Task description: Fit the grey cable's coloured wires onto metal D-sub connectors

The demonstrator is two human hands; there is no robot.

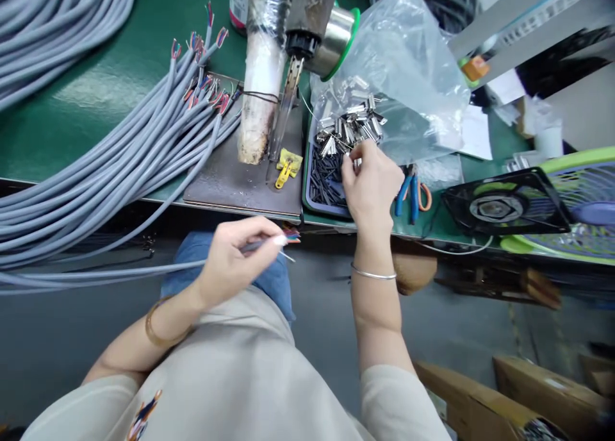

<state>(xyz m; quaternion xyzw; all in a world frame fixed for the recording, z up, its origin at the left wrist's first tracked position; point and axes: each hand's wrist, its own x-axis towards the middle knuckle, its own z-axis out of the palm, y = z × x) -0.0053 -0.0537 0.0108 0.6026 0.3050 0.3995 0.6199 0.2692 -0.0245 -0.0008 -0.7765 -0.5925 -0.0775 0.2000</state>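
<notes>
My left hand (240,252) pinches a grey cable (185,265) near its stripped end, where thin coloured wires (292,238) stick out past the fingertips, just off the bench's front edge. My right hand (372,181) reaches into a tray (307,194), its fingers closed together at the heap of metal connectors (353,124); whatever lies between the fingertips is hidden. In the same tray are short black tubes (327,178), left of that hand. A large bundle of grey cables (139,140) with stripped ends lies on the left.
A soldering iron (288,101) hangs beside a scorched white tube (262,101), above a dark board (225,178) with a yellow clip (284,172). Behind are a solder spool (336,40) and a plastic bag (403,63). Blue-handled pliers (413,194) and a black fan (504,204) lie right.
</notes>
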